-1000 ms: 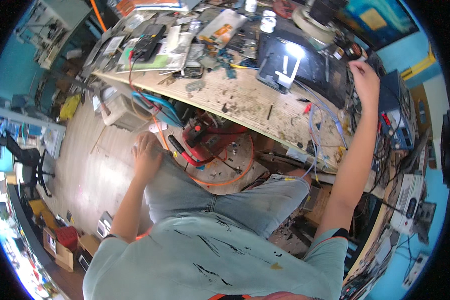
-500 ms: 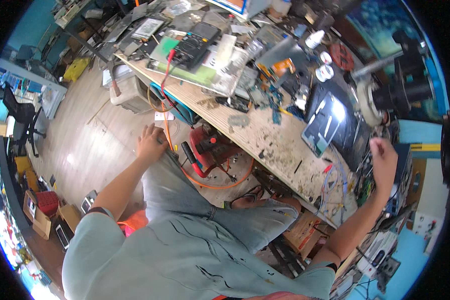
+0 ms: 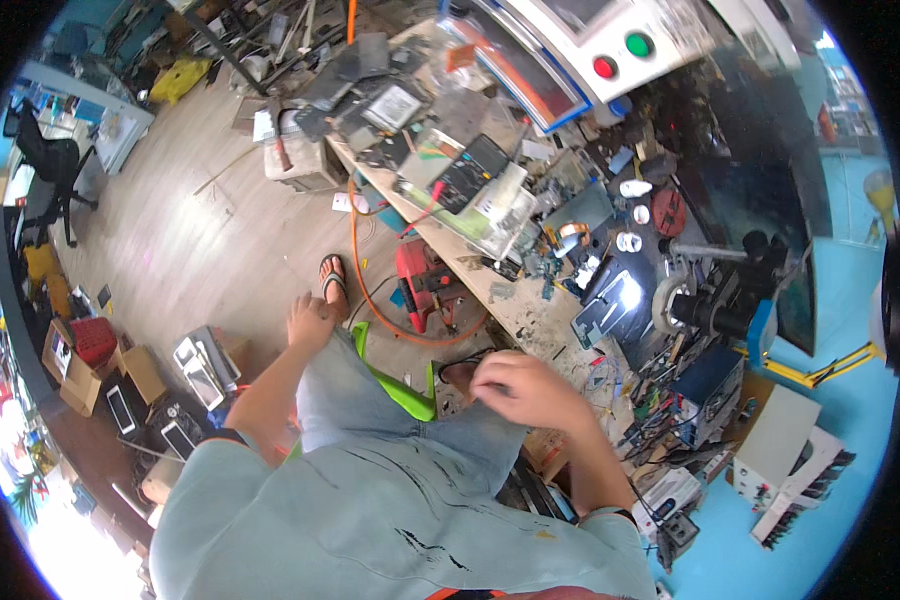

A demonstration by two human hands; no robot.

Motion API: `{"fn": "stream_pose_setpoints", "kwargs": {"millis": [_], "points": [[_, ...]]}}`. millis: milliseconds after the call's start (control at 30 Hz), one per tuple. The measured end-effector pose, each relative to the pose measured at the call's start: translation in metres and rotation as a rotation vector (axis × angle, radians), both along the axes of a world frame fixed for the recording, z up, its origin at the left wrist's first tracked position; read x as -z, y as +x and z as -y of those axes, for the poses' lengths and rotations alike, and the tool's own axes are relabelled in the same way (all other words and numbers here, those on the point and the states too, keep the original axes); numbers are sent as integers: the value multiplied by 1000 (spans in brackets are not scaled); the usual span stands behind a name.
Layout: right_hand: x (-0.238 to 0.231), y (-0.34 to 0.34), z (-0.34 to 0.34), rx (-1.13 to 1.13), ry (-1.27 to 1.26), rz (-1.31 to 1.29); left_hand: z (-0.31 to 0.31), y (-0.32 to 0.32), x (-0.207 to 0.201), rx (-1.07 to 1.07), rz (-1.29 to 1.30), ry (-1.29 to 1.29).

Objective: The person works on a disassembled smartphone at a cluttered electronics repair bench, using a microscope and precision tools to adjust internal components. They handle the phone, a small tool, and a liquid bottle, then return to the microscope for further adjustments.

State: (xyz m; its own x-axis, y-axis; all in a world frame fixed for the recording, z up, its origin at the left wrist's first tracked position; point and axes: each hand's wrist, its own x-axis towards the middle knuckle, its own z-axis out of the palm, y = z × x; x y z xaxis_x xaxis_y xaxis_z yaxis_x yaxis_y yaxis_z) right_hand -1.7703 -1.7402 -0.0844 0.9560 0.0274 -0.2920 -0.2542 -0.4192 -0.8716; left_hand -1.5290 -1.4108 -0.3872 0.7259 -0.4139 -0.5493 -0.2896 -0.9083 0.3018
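Note:
My left hand [image 3: 311, 322] rests on my left knee, fingers laid loosely over the denim. My right hand [image 3: 530, 390] hovers over my right thigh near the bench edge, its fingers curled in. A small dark spot shows between those fingers, too small to name. On the dark mat of the bench lies an opened phone or tablet panel [image 3: 605, 312] with bright glare on it. Beside it stands a black microscope head [image 3: 710, 312] on a metal arm. Farther left along the bench, a black multimeter [image 3: 473, 172] lies on flat boards, with a red probe lead [image 3: 426, 208] hanging over the edge.
Scrap parts crowd the wooden bench [image 3: 515, 315]. At the back stands a white machine with red and green buttons [image 3: 638, 45]. Under the bench are a red tool [image 3: 425, 285] and an orange hose [image 3: 365, 300]. Boxes and phones [image 3: 120, 408] sit at left.
My right hand has come from above the bench's right side to over my thigh. My left hand stays on the knee. The view has shifted, and green strips now show by my legs.

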Motion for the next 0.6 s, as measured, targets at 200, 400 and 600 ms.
{"fn": "stream_pose_setpoints", "kwargs": {"millis": [200,400,600], "points": [[0,110,-116,-150,231,-135,-125,-27,34,-213,-119,-122],[11,240,-172,-236,142,-238,-193,10,2,-668,-559,-264],[17,386,-230,-256,118,-271,-312,48,-44,-918,-458,-185]]}}
